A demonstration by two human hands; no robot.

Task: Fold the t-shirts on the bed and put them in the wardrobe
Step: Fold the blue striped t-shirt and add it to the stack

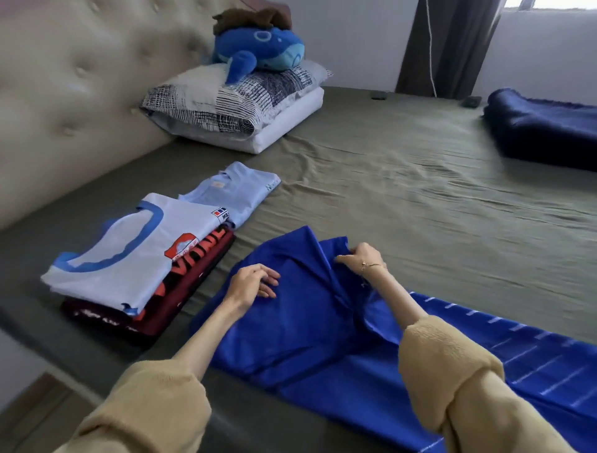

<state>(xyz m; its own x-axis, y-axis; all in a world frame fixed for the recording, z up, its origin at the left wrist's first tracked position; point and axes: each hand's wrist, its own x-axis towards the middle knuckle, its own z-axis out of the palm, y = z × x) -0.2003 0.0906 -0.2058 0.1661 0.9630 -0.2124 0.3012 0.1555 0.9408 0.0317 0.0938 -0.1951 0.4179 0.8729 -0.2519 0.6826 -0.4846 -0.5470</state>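
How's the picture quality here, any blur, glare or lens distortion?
Head view: soft daylight from the window at top right, no harsh glare; wide-angle bending curves the headboard; the blue t-shirt and both hands are sharp, sleeves slightly soft.

Left grip [255, 283] flat (right grip [361, 257] pinching).

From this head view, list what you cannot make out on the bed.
- Dark red shirt: its print is mostly covered by the white shirt stacked on it.
- Blue shirt: its near and right parts are cut off by the frame edge and hidden by the sleeves.
- Right hand: its fingertips are buried in a fold.
- Two small dark things by the far edge: too small to identify.
- Wardrobe: not in view.
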